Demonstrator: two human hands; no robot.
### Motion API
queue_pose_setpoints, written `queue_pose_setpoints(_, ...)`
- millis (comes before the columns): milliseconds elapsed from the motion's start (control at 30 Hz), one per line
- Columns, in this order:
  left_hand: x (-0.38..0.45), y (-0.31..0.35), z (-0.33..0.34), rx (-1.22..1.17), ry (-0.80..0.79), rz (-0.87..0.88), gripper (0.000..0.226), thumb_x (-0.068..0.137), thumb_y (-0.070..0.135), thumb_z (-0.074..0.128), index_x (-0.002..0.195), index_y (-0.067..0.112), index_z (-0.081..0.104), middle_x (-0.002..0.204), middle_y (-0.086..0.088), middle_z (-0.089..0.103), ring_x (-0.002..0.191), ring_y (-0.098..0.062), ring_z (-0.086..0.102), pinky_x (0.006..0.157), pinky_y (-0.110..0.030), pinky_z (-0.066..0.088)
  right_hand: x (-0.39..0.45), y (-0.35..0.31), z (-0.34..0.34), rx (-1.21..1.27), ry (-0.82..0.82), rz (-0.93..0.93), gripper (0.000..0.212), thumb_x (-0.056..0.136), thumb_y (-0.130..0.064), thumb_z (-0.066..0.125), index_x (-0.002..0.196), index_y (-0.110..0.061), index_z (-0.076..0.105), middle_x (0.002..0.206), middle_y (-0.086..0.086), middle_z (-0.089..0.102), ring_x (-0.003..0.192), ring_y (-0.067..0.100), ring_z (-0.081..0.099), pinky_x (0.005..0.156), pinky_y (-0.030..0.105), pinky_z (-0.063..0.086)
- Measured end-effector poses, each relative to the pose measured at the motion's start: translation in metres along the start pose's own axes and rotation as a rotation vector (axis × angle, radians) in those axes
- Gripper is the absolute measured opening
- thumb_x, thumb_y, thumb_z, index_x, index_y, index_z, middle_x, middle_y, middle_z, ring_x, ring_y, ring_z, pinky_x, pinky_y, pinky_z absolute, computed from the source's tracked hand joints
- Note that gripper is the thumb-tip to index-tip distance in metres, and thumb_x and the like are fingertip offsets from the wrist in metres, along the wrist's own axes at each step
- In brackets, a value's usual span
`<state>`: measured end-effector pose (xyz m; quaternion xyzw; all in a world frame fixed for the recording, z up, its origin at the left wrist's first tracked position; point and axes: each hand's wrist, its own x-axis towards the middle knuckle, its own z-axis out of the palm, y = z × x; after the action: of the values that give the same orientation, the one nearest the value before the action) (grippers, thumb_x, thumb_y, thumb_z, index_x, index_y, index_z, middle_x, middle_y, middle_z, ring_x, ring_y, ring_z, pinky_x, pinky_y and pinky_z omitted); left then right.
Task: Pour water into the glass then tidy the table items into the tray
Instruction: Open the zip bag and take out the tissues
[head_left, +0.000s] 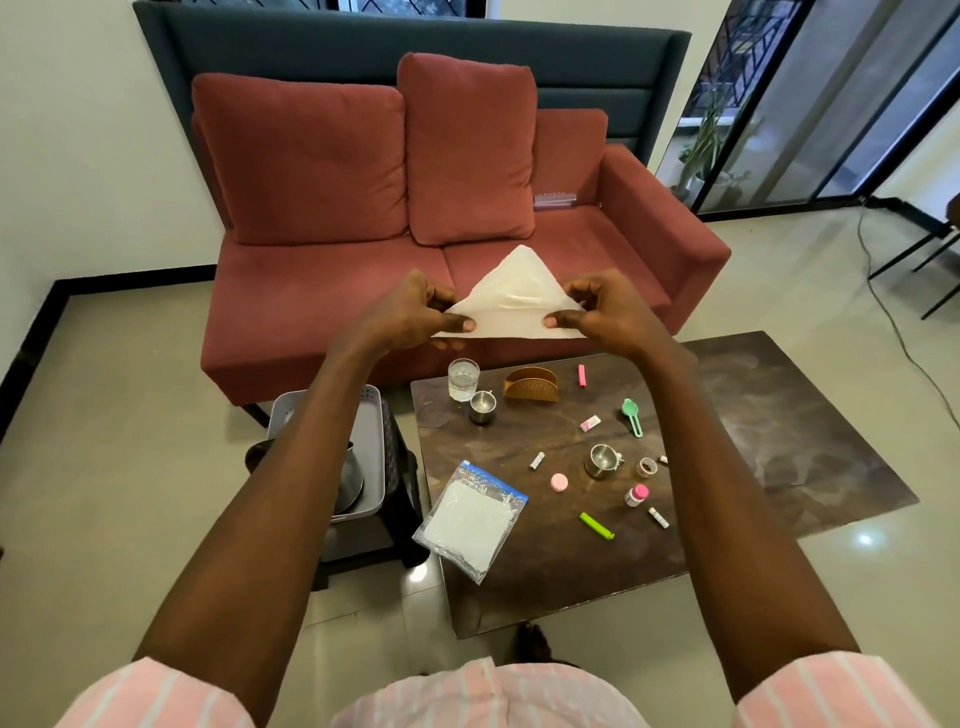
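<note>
Centre of frame: your left hand (415, 312) and right hand (597, 312) each pinch a corner of the folded napkin (514, 296), above the glass (463, 379).

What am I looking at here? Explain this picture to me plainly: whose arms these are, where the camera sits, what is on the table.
No machine here: a camera worn on a person's head looks down at their own arms. The left hand and right hand pinch a folded white napkin in the air. Below, the dark table carries a glass of water, two steel cups, a brown napkin holder, a zip bag, clips and small bottles. A grey tray sits on a stool at the left.
</note>
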<state>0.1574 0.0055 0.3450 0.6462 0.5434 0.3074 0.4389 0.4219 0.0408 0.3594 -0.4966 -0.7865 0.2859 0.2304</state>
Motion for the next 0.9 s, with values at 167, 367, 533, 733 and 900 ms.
queue_pose_setpoints(167, 0.02, -0.011, 0.019, 0.021, 0.013, 0.025, 0.025, 0.09, 0.011, 0.067, 0.109, -0.005, 0.069, 0.1, -0.028, 0.07, 0.081, -0.026, 0.065, 0.073, -0.038, 0.059, -0.003, 0.03, 0.0, -0.025, 0.087, 0.072, 0.014, 0.083, -0.03, 0.077, 0.088, -0.017, 0.075, 0.081, 0.004, 0.071, 0.078, 0.024, 0.062, 0.073, 0.046, 0.052)
queue_pose_setpoints(367, 0.058, -0.02, 0.051, 0.058, 0.072, 0.038, 0.01, 0.089, 0.016, 0.069, 0.094, 0.01, 0.075, 0.081, -0.015, 0.069, 0.071, -0.016, 0.053, 0.062, -0.028, 0.041, 0.001, 0.078, 0.001, -0.057, 0.147, 0.149, 0.021, 0.09, -0.031, 0.069, 0.084, -0.01, 0.071, 0.079, 0.015, 0.067, 0.069, 0.024, 0.055, 0.066, 0.039, 0.046)
queue_pose_setpoints(533, 0.108, -0.03, 0.08, 0.109, 0.061, 0.038, 0.026, 0.094, 0.02, 0.063, 0.068, 0.024, 0.066, 0.056, 0.01, 0.047, 0.055, -0.01, 0.037, 0.055, -0.025, 0.032, 0.024, 0.121, 0.0, -0.075, 0.222, 0.211, 0.012, 0.086, -0.029, 0.072, 0.096, -0.023, 0.075, 0.087, -0.003, 0.073, 0.082, 0.02, 0.064, 0.075, 0.048, 0.056)
queue_pose_setpoints(733, 0.193, -0.053, 0.11, 0.305, 0.146, -0.025, 0.022, 0.084, 0.018, 0.074, 0.105, 0.011, 0.075, 0.099, -0.003, 0.075, 0.084, -0.018, 0.069, 0.081, -0.042, 0.058, 0.074, 0.19, 0.001, -0.104, 0.205, 0.255, 0.018, 0.082, -0.024, 0.067, 0.099, -0.024, 0.075, 0.092, -0.005, 0.075, 0.088, 0.024, 0.066, 0.075, 0.045, 0.054)
queue_pose_setpoints(900, 0.267, -0.093, 0.14, 0.388, 0.243, -0.092, 0.02, 0.083, 0.011, 0.073, 0.103, 0.011, 0.076, 0.099, -0.005, 0.076, 0.084, -0.018, 0.069, 0.082, -0.04, 0.058, 0.123, 0.257, 0.018, -0.234, 0.215, 0.268, 0.022, 0.085, -0.016, 0.067, 0.104, -0.019, 0.077, 0.109, 0.002, 0.068, 0.103, 0.026, 0.057, 0.088, 0.038, 0.047)
